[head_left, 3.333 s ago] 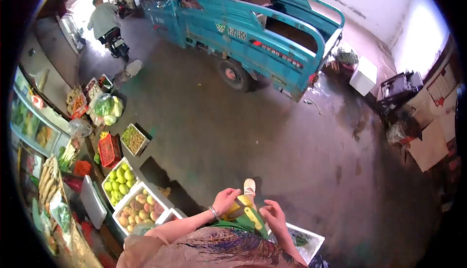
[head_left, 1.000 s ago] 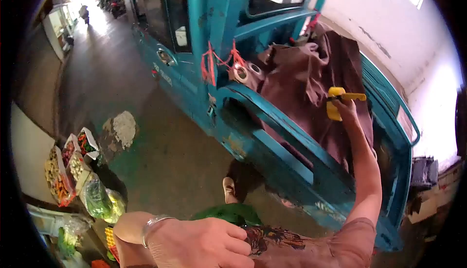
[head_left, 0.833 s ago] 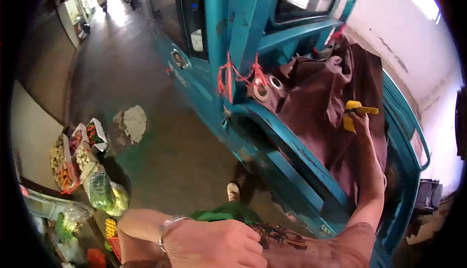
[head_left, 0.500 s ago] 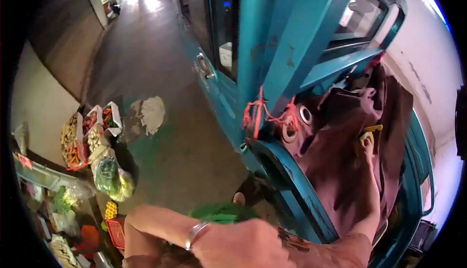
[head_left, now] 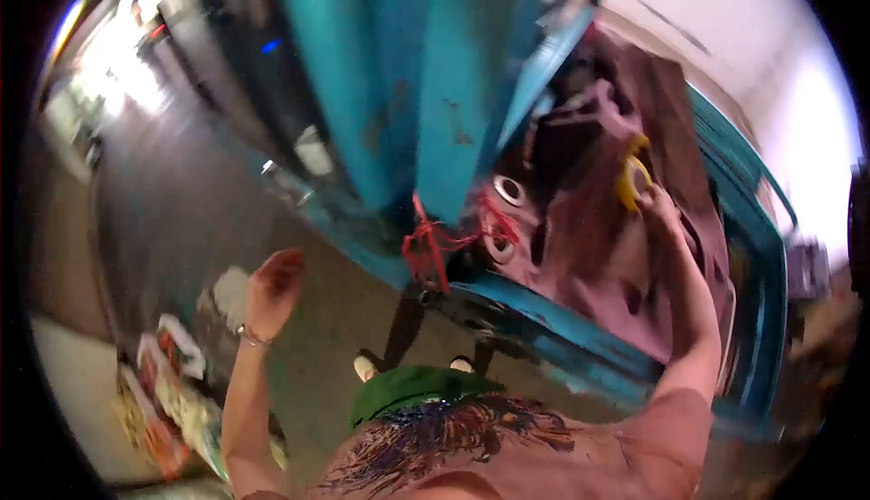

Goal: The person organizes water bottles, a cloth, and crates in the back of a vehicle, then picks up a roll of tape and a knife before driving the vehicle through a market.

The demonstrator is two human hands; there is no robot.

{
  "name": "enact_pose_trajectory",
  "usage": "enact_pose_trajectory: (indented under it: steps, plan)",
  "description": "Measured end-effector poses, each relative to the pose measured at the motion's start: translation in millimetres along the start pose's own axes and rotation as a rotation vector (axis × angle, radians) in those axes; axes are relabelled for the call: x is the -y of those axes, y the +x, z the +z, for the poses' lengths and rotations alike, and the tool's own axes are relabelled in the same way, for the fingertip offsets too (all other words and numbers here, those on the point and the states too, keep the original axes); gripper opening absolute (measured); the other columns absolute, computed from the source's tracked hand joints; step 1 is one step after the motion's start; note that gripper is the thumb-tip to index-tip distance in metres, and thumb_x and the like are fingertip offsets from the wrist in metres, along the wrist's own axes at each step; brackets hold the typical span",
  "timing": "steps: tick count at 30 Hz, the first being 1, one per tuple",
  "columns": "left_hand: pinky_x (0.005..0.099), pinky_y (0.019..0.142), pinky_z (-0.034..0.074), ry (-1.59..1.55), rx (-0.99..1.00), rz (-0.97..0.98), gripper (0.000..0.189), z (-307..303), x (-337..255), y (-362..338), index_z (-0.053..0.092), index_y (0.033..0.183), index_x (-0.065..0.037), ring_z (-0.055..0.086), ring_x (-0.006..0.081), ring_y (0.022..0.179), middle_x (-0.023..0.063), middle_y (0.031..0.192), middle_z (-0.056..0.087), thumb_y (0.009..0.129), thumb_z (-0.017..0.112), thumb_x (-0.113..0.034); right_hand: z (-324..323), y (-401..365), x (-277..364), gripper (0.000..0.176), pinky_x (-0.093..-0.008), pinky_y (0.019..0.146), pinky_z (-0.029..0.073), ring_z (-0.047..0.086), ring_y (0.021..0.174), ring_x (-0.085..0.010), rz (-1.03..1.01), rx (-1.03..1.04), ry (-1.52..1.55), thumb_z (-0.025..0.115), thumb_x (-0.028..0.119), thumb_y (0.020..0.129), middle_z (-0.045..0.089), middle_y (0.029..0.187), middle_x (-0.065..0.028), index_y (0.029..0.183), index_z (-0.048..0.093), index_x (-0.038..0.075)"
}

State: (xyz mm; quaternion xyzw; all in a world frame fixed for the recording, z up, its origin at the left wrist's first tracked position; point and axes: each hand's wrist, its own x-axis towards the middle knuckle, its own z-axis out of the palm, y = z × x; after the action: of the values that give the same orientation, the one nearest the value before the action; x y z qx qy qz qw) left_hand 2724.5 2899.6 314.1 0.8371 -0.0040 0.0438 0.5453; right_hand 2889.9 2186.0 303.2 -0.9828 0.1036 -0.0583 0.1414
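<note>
My right hand (head_left: 660,203) reaches over the maroon tarp (head_left: 625,269) with its fingers closed on the lower edge of a yellow ring-shaped object (head_left: 633,178) with a pale centre. What kind of object this is, I cannot make out. Beneath it, the tarp lies in folds over the bed of a teal vehicle. Large metal eyelets (head_left: 509,191) sit at the tarp's left edge, near red string (head_left: 430,251) tied round the frame. My left hand (head_left: 276,291), wearing a bracelet (head_left: 253,336), is raised over the floor on the left, apart from the vehicle. Its fingers are blurred.
The teal vehicle post (head_left: 453,83) rises between the floor and the tarp. Blurred produce boxes (head_left: 163,382) stand on the ground at lower left. A white wall (head_left: 770,56) runs along the far right. My shoes (head_left: 364,368) show on the floor below.
My left hand has swung from in front of my body out to the left. My right hand stays at the yellow object, whose ring shape now shows more. The view has turned and tilted.
</note>
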Motion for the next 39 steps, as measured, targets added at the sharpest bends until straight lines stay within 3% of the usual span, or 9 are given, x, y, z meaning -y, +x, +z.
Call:
enact_pose_trajectory:
  steps: [2, 4, 7, 11, 19, 25, 26, 32, 39]
  plan:
    - [0.0276, 0.074, 0.050, -0.242, 0.046, 0.041, 0.035, -25.3, 51.8, 43.8, 0.062, 0.117, -0.002, 0.065, 0.0153, 0.085, 0.0086, 0.102, 0.068, 0.084, 0.069, -0.008, -33.2, -43.9, 25.8, 0.045, -0.0348, 0.087, 0.048, 0.063, 0.101, -0.0251, 0.108, 0.056, 0.136, 0.063, 0.028, 0.087, 0.068, 0.106, -0.0138, 0.120, 0.060, -0.002]
    - [0.0383, 0.090, 0.046, 0.605, -0.091, 0.368, 0.045, -40.2, 72.0, 79.2, 0.059, 0.123, -0.005, 0.060, 0.0269, 0.109, 0.0134, 0.120, 0.063, 0.080, 0.071, -0.011, -42.7, -70.1, 34.6, 0.032, -0.0265, 0.088, 0.046, 0.059, 0.098, -0.0131, 0.162, 0.090, 0.303, 0.064, 0.012, 0.089, 0.068, 0.106, -0.0064, 0.115, 0.061, -0.006]
    - [0.0447, 0.101, 0.037, 0.855, -0.118, 0.311, 0.052, -41.0, 69.1, 118.6, 0.058, 0.126, -0.009, 0.046, 0.0333, 0.127, 0.0134, 0.137, 0.051, 0.077, 0.073, -0.016, -71.6, -156.2, 109.1, 0.026, -0.0244, 0.090, 0.044, 0.059, 0.099, -0.0120, -0.051, -0.069, 0.451, 0.060, 0.007, 0.091, 0.066, 0.106, -0.0055, 0.114, 0.062, -0.004]
    - [0.0449, 0.099, 0.035, 0.773, 0.041, 0.463, 0.036, -44.9, 120.1, 176.4, 0.063, 0.111, -0.016, 0.048, 0.0318, 0.123, 0.0065, 0.128, 0.056, 0.077, 0.074, -0.023, -95.2, -276.0, 227.2, 0.024, -0.0240, 0.087, 0.045, 0.059, 0.095, -0.0121, -0.032, -0.160, 0.618, 0.057, 0.003, 0.091, 0.062, 0.100, -0.0029, 0.115, 0.060, -0.001]
    - [0.0439, 0.096, 0.030, 0.646, 0.137, 0.457, 0.026, -55.6, 121.6, 184.7, 0.064, 0.108, -0.015, 0.055, 0.0242, 0.109, 0.0003, 0.108, 0.063, 0.084, 0.070, -0.023, -4.2, -415.7, 253.3, 0.027, -0.0280, 0.074, 0.050, 0.062, 0.081, -0.0139, 0.371, -0.023, 0.959, 0.062, 0.009, 0.088, 0.066, 0.093, -0.0065, 0.114, 0.061, 0.001]
    - [0.0466, 0.096, 0.030, 1.037, 0.047, 0.772, 0.016, -45.6, 133.5, 195.2, 0.065, 0.100, -0.017, 0.057, 0.0215, 0.103, 0.0007, 0.099, 0.060, 0.087, 0.064, -0.025, 112.8, -420.5, 260.9, 0.025, -0.0279, 0.076, 0.052, 0.065, 0.084, -0.0155, 0.394, 0.341, 0.989, 0.061, 0.009, 0.091, 0.068, 0.094, -0.0083, 0.114, 0.061, -0.002]
    - [0.0425, 0.089, 0.040, 0.875, 0.052, 0.727, 0.026, -45.4, 134.0, 196.4, 0.061, 0.099, -0.015, 0.058, 0.0257, 0.103, 0.0028, 0.098, 0.058, 0.074, 0.070, -0.014, 123.2, -421.9, 271.2, 0.026, -0.0277, 0.077, 0.052, 0.065, 0.085, -0.0157, 0.396, 0.404, 1.146, 0.061, 0.009, 0.091, 0.068, 0.095, -0.0090, 0.114, 0.061, -0.002]
    - [0.0392, 0.090, 0.046, 0.453, 0.152, 0.430, 0.035, -67.9, 136.6, 153.2, 0.058, 0.102, -0.009, 0.054, 0.0312, 0.105, 0.0081, 0.102, 0.058, 0.071, 0.074, -0.014, 134.2, -385.8, 301.0, 0.028, -0.0287, 0.081, 0.053, 0.066, 0.090, -0.0175, 0.234, 0.696, 1.031, 0.060, 0.007, 0.091, 0.069, 0.099, -0.0112, 0.117, 0.060, -0.003]
    - [0.0408, 0.094, 0.046, 0.671, -0.021, 0.168, 0.062, -157.5, 157.8, 6.7, 0.056, 0.121, -0.009, 0.051, 0.0356, 0.116, 0.0148, 0.123, 0.055, 0.068, 0.083, -0.025, 173.5, -368.3, 290.4, 0.028, -0.0306, 0.084, 0.052, 0.067, 0.093, -0.0204, 0.223, 0.763, 1.147, 0.059, 0.006, 0.091, 0.069, 0.102, -0.0118, 0.118, 0.060, -0.002]
